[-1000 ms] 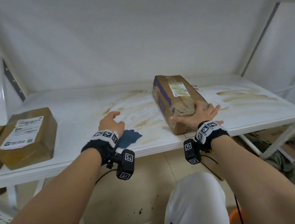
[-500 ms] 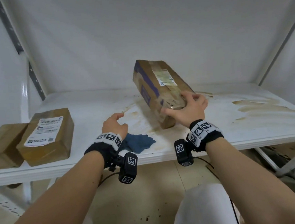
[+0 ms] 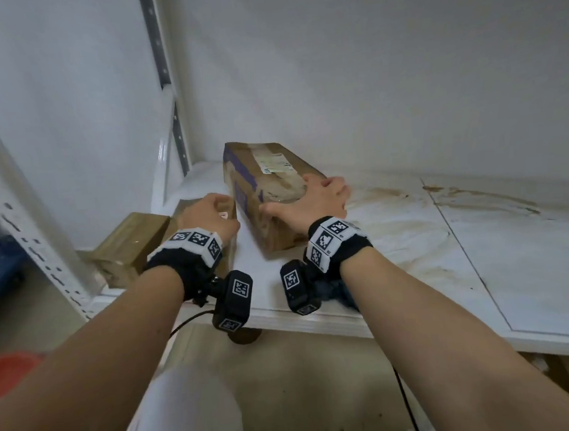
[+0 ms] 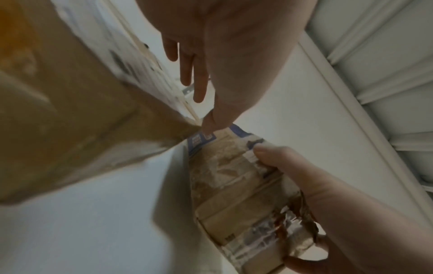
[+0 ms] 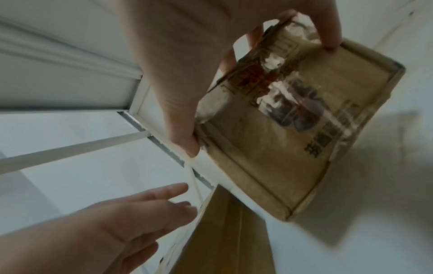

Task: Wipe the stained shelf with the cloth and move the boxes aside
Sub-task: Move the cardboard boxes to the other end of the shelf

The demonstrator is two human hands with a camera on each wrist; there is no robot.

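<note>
A long worn cardboard box point(image 3: 266, 182) with a blue stripe lies lengthwise at the left of the white shelf point(image 3: 400, 256). My right hand point(image 3: 312, 199) grips its near end, thumb on one side and fingers point(image 5: 328, 27) over the top. The worn box point(image 5: 281, 129) casts a shadow, and I cannot tell whether it touches the shelf. My left hand point(image 3: 212, 211) hovers open over a labelled box point(image 4: 70, 111), holding nothing. The blue cloth point(image 3: 339, 291) lies at the front edge under my right wrist. Brown stains point(image 3: 474, 198) streak the shelf on the right.
Another plain brown box point(image 3: 130, 242) stands at the shelf's far left. A white upright post point(image 3: 164, 71) rises in the back-left corner, and a perforated post point(image 3: 19, 231) stands at the front left. A red object point(image 3: 4, 370) sits on the floor.
My right hand has carried the worn box leftward, close to the labelled box. My left hand has left the cloth and risen over the labelled box. The view has swung left.
</note>
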